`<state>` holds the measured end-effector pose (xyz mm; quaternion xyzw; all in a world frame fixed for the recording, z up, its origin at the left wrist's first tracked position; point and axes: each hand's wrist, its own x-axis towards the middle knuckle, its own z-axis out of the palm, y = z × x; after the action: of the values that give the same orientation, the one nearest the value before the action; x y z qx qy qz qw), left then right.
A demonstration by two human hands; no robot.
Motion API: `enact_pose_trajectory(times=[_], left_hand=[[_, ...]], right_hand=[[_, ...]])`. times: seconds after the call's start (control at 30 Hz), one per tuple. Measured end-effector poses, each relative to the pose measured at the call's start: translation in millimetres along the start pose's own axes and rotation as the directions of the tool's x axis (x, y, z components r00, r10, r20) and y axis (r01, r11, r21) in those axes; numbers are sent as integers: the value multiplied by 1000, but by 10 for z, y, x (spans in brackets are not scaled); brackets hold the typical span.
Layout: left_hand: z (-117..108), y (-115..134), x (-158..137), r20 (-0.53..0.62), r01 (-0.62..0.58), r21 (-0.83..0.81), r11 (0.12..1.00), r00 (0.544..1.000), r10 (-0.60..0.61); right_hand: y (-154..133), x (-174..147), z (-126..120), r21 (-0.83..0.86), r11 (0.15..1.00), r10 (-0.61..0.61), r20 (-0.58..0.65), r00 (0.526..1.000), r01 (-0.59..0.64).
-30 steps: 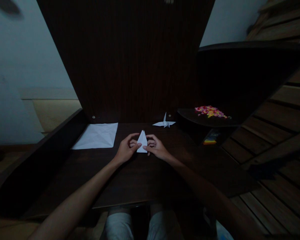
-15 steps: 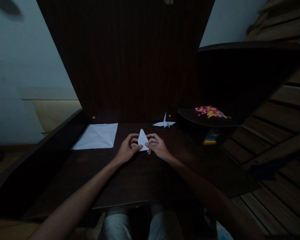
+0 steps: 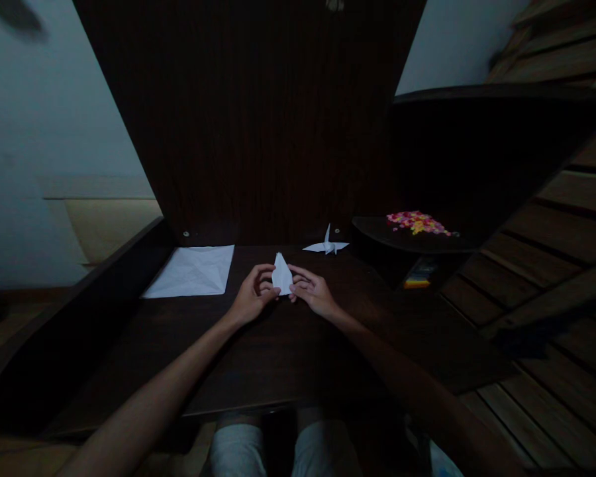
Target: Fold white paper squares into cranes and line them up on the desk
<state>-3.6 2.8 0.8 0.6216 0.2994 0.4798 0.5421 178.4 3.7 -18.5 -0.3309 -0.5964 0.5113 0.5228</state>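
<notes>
A small white folded paper point(image 3: 281, 275), pointed at the top and flat along its lower edge, is held between my two hands over the dark desk. My left hand point(image 3: 255, 291) pinches its left side, thumb on the near face and fingers behind. On the other side, my right hand point(image 3: 314, 291) grips the lower right edge between thumb and fingers. Beyond my right hand lies a white origami crane point(image 3: 328, 245) with its wings spread. A creased white paper sheet point(image 3: 193, 270) rests flat to the left of my left hand.
Dark side panel point(image 3: 79, 318) bounds the desk point(image 3: 258, 371) on the left, and a tall back board point(image 3: 258, 119) rises behind. At right, a rounded shelf point(image 3: 377, 232) bears a pile of small pink, red and yellow pieces point(image 3: 417, 222).
The folded paper has shifted slightly up and left, and its outline is now narrower at the top with a bulge on the right. My right fingers have moved slightly with it.
</notes>
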Motion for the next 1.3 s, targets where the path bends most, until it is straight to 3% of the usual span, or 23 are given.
enact_pose_trajectory(times=[0.77, 1.3], left_hand=[[-12, 14, 3, 11, -62, 43, 997, 998, 61], [-8, 11, 12, -63, -31, -11, 999, 998, 30]], right_hand=[[-18, -2, 12, 32, 999, -19, -60, 998, 21], [14, 0, 5, 49, 999, -9, -61, 998, 12]])
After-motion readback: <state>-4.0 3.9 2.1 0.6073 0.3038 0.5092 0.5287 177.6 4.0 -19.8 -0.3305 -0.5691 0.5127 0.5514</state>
